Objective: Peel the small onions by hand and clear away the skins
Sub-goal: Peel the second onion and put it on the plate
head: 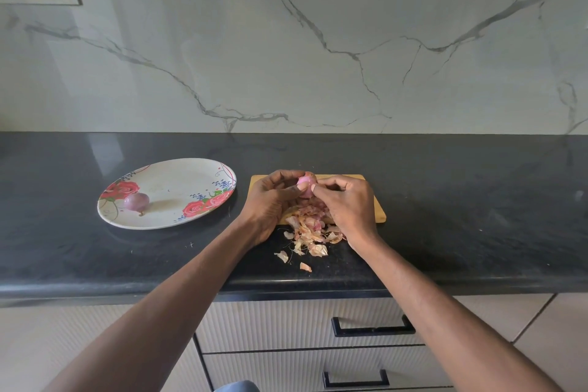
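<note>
Head view: the person holds a small onion (306, 183) above the far edge of the wooden cutting board (372, 210). The left hand (270, 200) cradles it from the left and below, fingers curled round it. The right hand (345, 200) meets it from the right, fingertips pinching at its near right surface, probably on a loose skin. The next pull would likely run rightward and down, away from the left hand. The skins (310, 229) lie directly beneath, spilling off the board's near edge onto the black counter (477, 216). A second onion (136, 202) rests on the floral plate (178, 175), well left, nearer the left hand.
</note>
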The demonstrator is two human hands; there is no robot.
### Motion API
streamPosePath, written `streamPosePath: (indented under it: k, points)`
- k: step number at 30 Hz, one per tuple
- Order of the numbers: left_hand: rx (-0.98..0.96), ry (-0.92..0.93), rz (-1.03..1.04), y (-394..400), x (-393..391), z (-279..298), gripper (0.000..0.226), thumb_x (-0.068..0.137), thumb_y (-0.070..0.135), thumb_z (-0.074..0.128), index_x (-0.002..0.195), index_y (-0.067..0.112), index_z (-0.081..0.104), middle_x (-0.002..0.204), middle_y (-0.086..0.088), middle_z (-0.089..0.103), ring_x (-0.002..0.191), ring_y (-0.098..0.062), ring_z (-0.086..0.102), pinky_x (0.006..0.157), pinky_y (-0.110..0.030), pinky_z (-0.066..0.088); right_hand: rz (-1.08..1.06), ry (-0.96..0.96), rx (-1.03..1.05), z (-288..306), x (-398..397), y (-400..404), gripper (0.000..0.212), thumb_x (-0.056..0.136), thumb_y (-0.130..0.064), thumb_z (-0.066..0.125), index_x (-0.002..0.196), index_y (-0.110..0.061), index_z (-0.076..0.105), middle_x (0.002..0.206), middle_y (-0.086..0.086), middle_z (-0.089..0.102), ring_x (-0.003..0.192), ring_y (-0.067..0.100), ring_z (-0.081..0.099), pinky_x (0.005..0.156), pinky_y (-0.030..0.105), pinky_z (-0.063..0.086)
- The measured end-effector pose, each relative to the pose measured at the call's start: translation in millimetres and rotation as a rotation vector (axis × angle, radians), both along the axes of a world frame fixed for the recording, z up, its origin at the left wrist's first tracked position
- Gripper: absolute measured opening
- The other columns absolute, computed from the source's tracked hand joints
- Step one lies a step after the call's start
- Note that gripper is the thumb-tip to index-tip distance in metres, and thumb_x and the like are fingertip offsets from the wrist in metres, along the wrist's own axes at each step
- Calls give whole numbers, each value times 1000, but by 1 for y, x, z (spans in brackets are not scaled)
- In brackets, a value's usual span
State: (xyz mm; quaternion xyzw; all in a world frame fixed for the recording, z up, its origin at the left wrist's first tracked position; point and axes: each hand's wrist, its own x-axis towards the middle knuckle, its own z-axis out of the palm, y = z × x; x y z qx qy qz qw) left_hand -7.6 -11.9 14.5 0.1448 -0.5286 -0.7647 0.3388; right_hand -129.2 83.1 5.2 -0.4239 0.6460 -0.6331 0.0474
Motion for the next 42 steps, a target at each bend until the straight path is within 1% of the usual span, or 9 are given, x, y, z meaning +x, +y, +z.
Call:
streamPosePath:
  k: [8,14,19,23,25,31,35,38,42]
  points:
    - [2,-13,19,-1,0,-1,27,84,-5,66,111,-4,65,108,-18,72,86,-25,72,79,-35,62,22,-52,6,3,3,4,21,73,-33,84,87,-16,83,79,-10,77,82,9,74,82,44,60]
    - [15,-30,23,4,2,1,22,90,-5,62,111,-4,67,100,-16,75,82,-22,73,74,-31,63,-43,-30,30,1,-1,4,8,82,-5,78,85,-11,81,81,-6,77,80,9,73,80,40,62]
    - [61,-44,74,8,3,3,20,93,-2,62,113,-3,64,100,-18,73,78,-21,73,72,-29,62,-22,-54,45,1,-1,7,9,87,-9,75,94,-11,81,87,-4,78,84,10,73,82,35,61]
    - [29,-88,99,13,9,1,30,84,4,72,111,-5,61,100,-21,72,77,-21,73,77,-33,63,56,-120,-20,6,3,13,9,89,-18,76,94,-11,80,82,-5,77,72,8,73,64,20,56]
    - [-2,-88,113,16,15,0,38,72,10,78,106,-2,65,108,-21,73,86,-24,73,86,-37,61,51,-122,18,3,3,10,9,86,-18,79,94,-14,81,85,-6,78,79,6,73,68,18,55]
    - [48,-50,144,20,20,-10,33,80,0,76,111,0,66,104,-22,73,89,-30,73,91,-39,59,-25,-65,85,-5,18,9,10,84,-10,78,94,-13,81,92,-3,78,90,13,73,89,35,58]
    - [78,-36,151,22,22,-13,24,94,-4,63,118,-3,64,109,-23,73,95,-28,72,92,-38,59,-11,21,-5,1,28,19,13,84,-22,82,93,-13,81,75,-20,72,77,0,70,71,17,55]
    - [81,-31,178,27,25,-15,24,92,-2,66,116,-2,63,101,-21,75,91,-28,73,85,-32,61,-18,152,-34,-1,33,21,10,84,-12,81,93,-9,81,69,-30,65,74,-7,67,66,9,50]
    - [96,-6,187,30,28,-13,22,89,-5,68,109,0,62,91,-17,76,81,-25,75,81,-32,62,-65,296,-42,-7,30,17,6,84,-4,77,90,-7,81,83,-5,74,81,8,69,73,14,53]
